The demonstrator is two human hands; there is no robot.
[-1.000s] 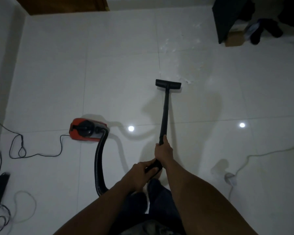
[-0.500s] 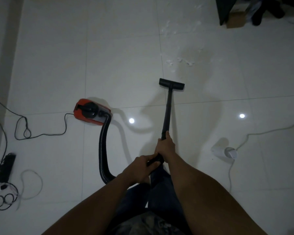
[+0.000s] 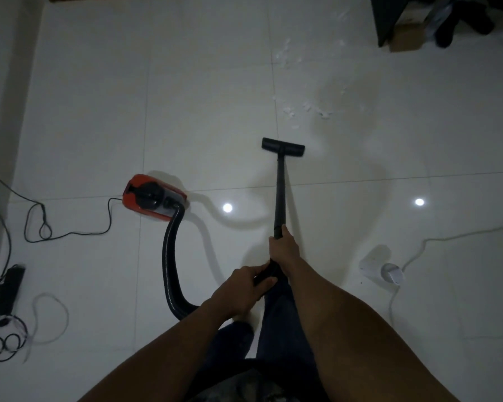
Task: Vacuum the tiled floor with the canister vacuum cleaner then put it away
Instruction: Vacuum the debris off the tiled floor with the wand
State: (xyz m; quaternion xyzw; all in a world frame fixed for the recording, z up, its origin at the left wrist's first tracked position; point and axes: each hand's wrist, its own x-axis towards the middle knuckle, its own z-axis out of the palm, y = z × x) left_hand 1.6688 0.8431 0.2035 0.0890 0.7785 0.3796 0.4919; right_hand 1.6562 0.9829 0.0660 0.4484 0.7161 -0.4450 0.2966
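A red and black canister vacuum sits on the white tiled floor to my left. Its ribbed black hose curves down and round towards my hands. I hold the black wand out in front of me. My right hand grips the wand's lower end, and my left hand grips the handle just behind it. The flat black floor nozzle rests on the tile ahead. White scraps of debris lie scattered just beyond the nozzle.
The vacuum's black power cord loops across the floor at left, near a power strip with tangled cables. A white device with a pale cable sits to my right. Dark furniture, a cardboard box and shoes stand at the far right.
The nozzle has been drawn back towards me, leaving white scraps exposed beyond it. The view has shifted slightly. Both hands keep their grip on the wand.
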